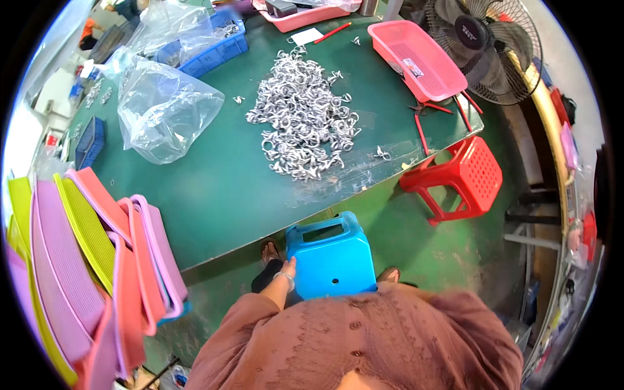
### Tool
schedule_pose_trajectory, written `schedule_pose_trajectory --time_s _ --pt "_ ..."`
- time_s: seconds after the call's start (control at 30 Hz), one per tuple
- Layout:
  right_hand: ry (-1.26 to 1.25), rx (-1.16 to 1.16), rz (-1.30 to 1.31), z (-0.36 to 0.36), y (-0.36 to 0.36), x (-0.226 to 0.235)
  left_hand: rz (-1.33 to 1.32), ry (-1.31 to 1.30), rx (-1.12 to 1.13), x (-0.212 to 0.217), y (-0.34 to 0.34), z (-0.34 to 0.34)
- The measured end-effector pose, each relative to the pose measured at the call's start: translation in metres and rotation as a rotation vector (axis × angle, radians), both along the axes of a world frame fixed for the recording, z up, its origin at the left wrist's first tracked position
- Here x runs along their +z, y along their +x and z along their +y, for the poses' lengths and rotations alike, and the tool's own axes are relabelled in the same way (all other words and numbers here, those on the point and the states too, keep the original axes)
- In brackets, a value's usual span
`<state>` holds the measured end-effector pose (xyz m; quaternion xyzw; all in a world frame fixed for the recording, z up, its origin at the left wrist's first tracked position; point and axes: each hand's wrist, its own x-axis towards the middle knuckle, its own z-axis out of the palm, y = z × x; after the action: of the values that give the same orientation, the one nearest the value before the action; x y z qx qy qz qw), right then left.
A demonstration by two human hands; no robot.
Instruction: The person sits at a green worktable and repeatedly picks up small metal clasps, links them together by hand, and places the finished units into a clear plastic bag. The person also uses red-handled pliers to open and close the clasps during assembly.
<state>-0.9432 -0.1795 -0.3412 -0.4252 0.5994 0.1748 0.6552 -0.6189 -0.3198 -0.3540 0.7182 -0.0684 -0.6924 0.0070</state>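
Your blue stool (331, 257) stands on the green floor just under the bench (214, 188) edge, your left hand (288, 268) touching its side, grip too small to judge, right hand unseen; pull carelessly and it may tip or knock the stacked trays (97, 260).

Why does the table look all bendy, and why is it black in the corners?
In the head view, the fisheye lens curves the green table's straight edges and leaves black corners around a round picture; light glares white off the clear plastic bag and the heap of metal rings; the left hand touching the blue stool looks sharp.
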Motion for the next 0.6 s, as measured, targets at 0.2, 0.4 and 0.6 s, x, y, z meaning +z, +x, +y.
schedule_pose_trajectory --time_s 0.2,0.4,0.6 --pt "-0.199 0.151 0.168 -0.1 0.019 0.041 0.167 -0.129 -0.316 0.046 0.017 -0.04" --pt "0.124 -0.657 0.164 -0.201 0.007 -0.008 0.026 0.024 -0.31 -0.016 0.023 -0.067" --pt "0.148 -0.449 0.103 -0.217 0.018 -0.037 0.033 0.035 -0.155 -0.028 -0.005 -0.072"
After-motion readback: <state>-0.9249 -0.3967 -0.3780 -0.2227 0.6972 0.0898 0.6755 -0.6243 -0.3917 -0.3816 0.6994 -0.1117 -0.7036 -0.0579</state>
